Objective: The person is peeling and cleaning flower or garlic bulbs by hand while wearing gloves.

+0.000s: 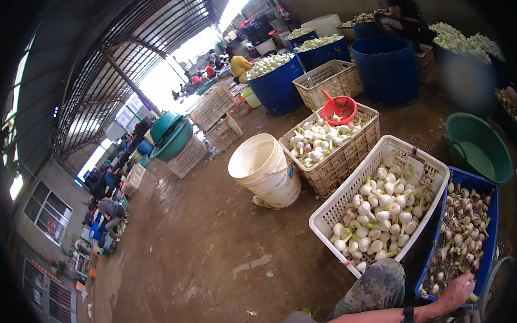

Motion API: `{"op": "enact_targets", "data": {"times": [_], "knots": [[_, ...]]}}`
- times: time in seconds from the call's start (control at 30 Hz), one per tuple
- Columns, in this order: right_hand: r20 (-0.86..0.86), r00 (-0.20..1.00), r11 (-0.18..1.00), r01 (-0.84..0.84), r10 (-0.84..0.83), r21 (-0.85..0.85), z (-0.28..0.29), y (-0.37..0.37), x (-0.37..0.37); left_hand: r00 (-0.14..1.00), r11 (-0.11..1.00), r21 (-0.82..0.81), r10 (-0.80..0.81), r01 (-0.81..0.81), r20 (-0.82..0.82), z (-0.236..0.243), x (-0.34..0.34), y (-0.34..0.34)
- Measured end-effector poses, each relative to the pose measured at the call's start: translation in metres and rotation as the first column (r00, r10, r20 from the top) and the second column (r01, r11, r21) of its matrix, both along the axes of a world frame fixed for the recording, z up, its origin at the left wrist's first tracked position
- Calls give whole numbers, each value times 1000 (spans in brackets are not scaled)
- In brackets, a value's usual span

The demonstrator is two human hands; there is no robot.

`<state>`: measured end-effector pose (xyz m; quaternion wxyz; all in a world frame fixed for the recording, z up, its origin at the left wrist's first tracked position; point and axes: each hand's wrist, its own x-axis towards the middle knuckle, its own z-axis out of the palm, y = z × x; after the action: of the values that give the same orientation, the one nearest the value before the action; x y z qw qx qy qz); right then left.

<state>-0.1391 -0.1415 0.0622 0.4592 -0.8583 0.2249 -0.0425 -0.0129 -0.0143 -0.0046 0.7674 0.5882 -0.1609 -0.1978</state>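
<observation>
Garlic (382,208) in the basket (348,195), bucket (274,187) left, tub (493,226) right, and behind, strainer (341,110) atop the loaded crate (341,161)!

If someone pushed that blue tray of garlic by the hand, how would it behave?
The blue tray would probably hold its shape, as its walls look rigid. It looks wide and shallow, so tipping seems unlikely. The garlic bulbs, loose and rounded, might roll.

Floor (181,267): brown, damp-looking. White bucket (277,185) stood upright on it; leaf scraps (269,274) lay in front. Right of the bucket stood a tan crate (345,167); farther right, a white crate (334,208) and blue tray (492,238), undersides hidden. Behind the bucket stood blue barrels (275,92); behind-left, stacked crates (213,107).
</observation>
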Motion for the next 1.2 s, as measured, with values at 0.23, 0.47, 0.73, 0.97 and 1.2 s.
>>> {"op": "enact_targets", "data": {"times": [0.23,0.47,0.73,0.97,1.2], "knots": [[-27,988,982,-151,149,-112,-4,15,-1,962,973,201,-159,115,222,-11,-23,1],[-188,982,995,-47,30,-90,-39,18,-34,950,899,340,-308,277,42,4,-42,14],[174,978,993,102,-112,65,-98,42,-11,723,792,573,-521,212,453,23,-20,45],[3,974,954,223,-228,201,-46,19,-34,578,877,330,-479,349,661,23,-41,24],[25,790,371,260,-612,892,-43,10,-64,803,795,-130,-595,593,26,28,-54,27]]}}
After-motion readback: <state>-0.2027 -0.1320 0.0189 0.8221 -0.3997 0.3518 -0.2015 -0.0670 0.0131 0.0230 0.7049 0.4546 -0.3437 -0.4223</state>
